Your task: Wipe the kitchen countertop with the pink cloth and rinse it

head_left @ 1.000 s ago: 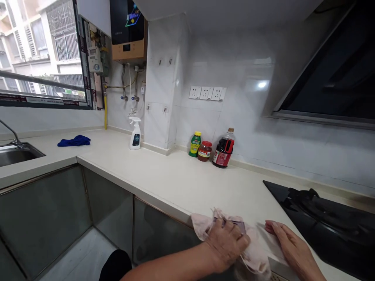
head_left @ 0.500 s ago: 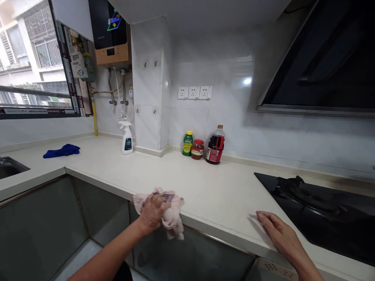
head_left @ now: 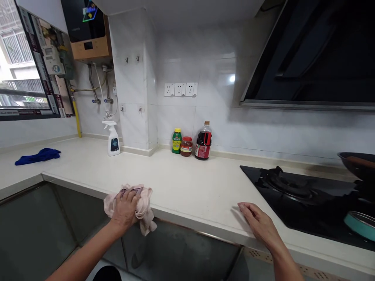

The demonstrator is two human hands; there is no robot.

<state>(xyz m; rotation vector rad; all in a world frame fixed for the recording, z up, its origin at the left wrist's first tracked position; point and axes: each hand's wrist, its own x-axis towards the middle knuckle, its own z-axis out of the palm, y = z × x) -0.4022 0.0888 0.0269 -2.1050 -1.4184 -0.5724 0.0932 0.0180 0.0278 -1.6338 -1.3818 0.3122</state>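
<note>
My left hand point(head_left: 125, 208) presses a crumpled pale pink cloth point(head_left: 144, 203) onto the front edge of the white countertop point(head_left: 187, 183). Its fingers are spread over the cloth and hold it, while part of the fabric hangs over the edge. Close to the counter's front edge on the right, my right hand point(head_left: 259, 222) is loosely curved with nothing in it. Its thumb side faces up, and the lower fingers are partly hidden. The black gas hob point(head_left: 263, 191) lies just beyond that hand.
Against the wall stand a green bottle point(head_left: 176, 141), a red-lidded jar point(head_left: 186, 146) and a dark sauce bottle point(head_left: 203, 142). A white spray bottle point(head_left: 113, 139) and a blue cloth point(head_left: 38, 156) are at left. A wok point(head_left: 359, 166) and a turquoise pan point(head_left: 360, 226) occupy the hob.
The view has turned right, bringing the wok and turquoise pan into sight. My left hand remains on the pink cloth at the counter edge; my right hand keeps nearly the same pose.
</note>
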